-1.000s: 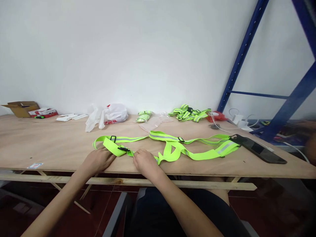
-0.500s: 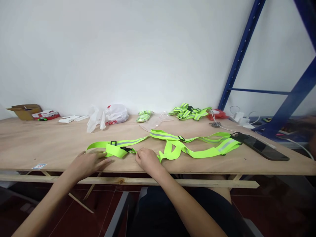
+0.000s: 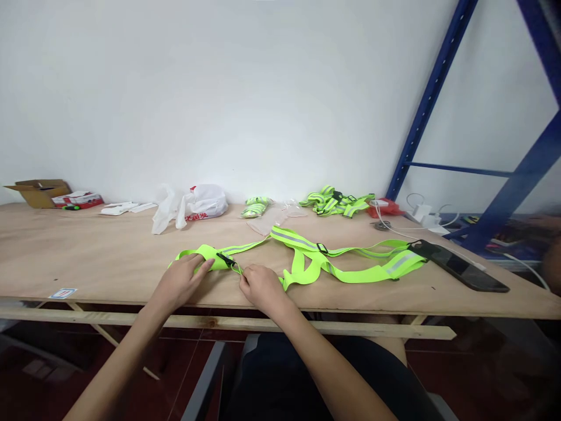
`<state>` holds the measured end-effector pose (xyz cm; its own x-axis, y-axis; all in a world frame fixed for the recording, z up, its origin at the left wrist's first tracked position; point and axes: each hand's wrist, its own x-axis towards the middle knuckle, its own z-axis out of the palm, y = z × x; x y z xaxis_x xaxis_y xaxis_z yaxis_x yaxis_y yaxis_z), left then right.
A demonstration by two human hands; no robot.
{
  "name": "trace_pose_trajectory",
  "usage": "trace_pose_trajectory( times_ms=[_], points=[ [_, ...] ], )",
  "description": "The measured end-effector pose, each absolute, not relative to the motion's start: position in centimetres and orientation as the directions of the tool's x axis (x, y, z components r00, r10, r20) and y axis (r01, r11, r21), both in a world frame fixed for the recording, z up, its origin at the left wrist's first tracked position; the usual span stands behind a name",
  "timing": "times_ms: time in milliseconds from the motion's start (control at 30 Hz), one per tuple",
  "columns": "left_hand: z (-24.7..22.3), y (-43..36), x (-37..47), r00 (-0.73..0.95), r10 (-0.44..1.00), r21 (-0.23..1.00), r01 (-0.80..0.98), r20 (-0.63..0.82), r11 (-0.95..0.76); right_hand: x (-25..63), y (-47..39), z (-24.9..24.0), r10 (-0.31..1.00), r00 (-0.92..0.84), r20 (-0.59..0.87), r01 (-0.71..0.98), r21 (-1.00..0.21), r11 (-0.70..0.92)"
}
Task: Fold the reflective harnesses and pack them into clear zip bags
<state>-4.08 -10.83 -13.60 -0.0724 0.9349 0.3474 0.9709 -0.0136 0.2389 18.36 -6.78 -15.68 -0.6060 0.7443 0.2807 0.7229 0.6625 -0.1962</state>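
A neon-green reflective strap harness (image 3: 350, 273) lies spread along the wooden table. Its left end forms a loop with a black buckle (image 3: 225, 260). My left hand (image 3: 182, 282) is at that loop, its fingers closed around the green band. Just right of the buckle, my right hand (image 3: 262, 286) is closed, pinching the thin end of the strap by the buckle. A black slider (image 3: 322, 248) sits on the upper strap. The harness's right end touches a black phone (image 3: 468, 269).
Along the wall stand a cardboard box (image 3: 41, 193), a red-white box (image 3: 79, 200), a white plastic bag (image 3: 208, 202), a packed green bundle (image 3: 255, 207), more green straps (image 3: 337, 202) and a red bag (image 3: 385, 207). White cables and a blue rack (image 3: 432, 93) are at right.
My left hand has moved right, towards the buckle, and closed on the band. The left loop has been drawn in and the buckle has tilted. My right hand stays nearly in place.
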Motion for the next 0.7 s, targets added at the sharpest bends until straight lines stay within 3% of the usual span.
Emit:
trace_pose_trajectory(
  times_ms=[100,167,233,300,400,533,700],
  points=[
    [-11.5,-10.6,-6.6,-0.330,0.867,0.410,0.897,0.374,0.164,18.4,-6.8,-15.6,0.744,-0.608,0.279,0.722,-0.196,0.664],
    [-9.9,-9.5,-8.6,-0.386,0.814,0.389,0.895,0.435,0.216,18.4,-6.8,-15.5,0.743,-0.607,0.281,0.720,-0.200,0.664],
    [-8.8,-7.6,-10.0,-0.292,0.886,0.324,0.930,0.361,0.175,18.4,-6.9,-15.5,0.743,-0.605,0.286,0.719,-0.205,0.664],
    [-8.3,-5.3,-10.5,-0.161,0.977,0.316,0.942,0.138,0.111,18.4,-6.9,-15.5,0.743,-0.602,0.292,0.717,-0.211,0.664],
    [-8.7,-2.5,-9.6,-0.071,0.991,0.305,0.947,-0.116,0.104,18.5,-7.0,-15.5,0.741,-0.600,0.301,0.712,-0.221,0.666],
    [-9.7,-1.0,-7.7,-0.045,0.981,0.267,0.959,-0.190,0.096,18.6,-7.1,-15.6,0.733,-0.604,0.312,0.703,-0.224,0.675],
    [-9.6,-0.8,-7.2,0.060,0.980,0.318,0.948,-0.188,0.003,18.5,-7.1,-15.6,0.743,-0.597,0.303,0.717,-0.215,0.663]
  ],
)
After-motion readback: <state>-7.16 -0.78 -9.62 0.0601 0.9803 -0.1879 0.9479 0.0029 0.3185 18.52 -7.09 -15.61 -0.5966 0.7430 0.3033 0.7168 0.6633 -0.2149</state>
